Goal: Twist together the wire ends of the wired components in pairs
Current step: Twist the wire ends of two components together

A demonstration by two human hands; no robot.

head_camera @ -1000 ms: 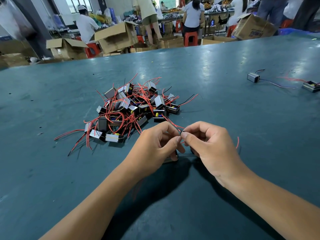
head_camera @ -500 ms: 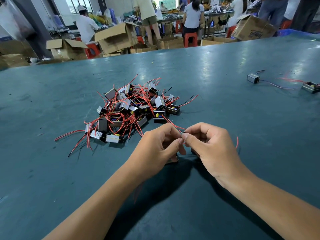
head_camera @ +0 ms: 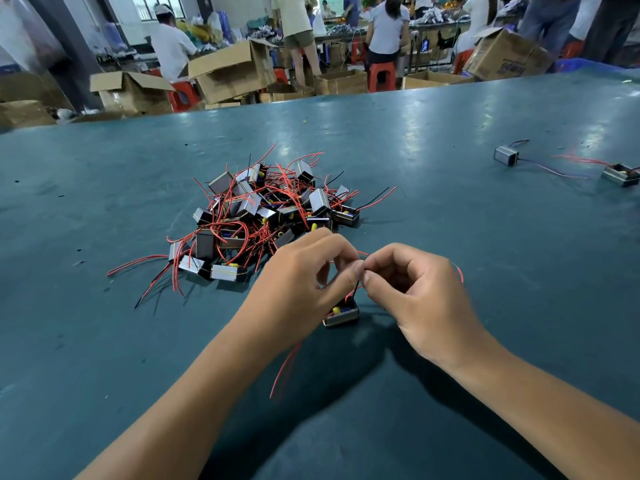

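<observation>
The wire ends (head_camera: pixel 360 268) are pinched between the fingers of the left hand (head_camera: pixel 304 289) and right hand (head_camera: pixel 419 299), above a component (head_camera: pixel 341 315) on the desk (head_camera: pixel 485 237). If either pinch is loosened, the thin ends could slip apart and the twist be undone.

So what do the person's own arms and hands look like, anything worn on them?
Both are bare: the left hand and right hand wear no gloves, rings or watch that shows, and both forearms are uncovered to the picture's edge, no sleeves or markings in view. Fingernails look short and plain.
</observation>
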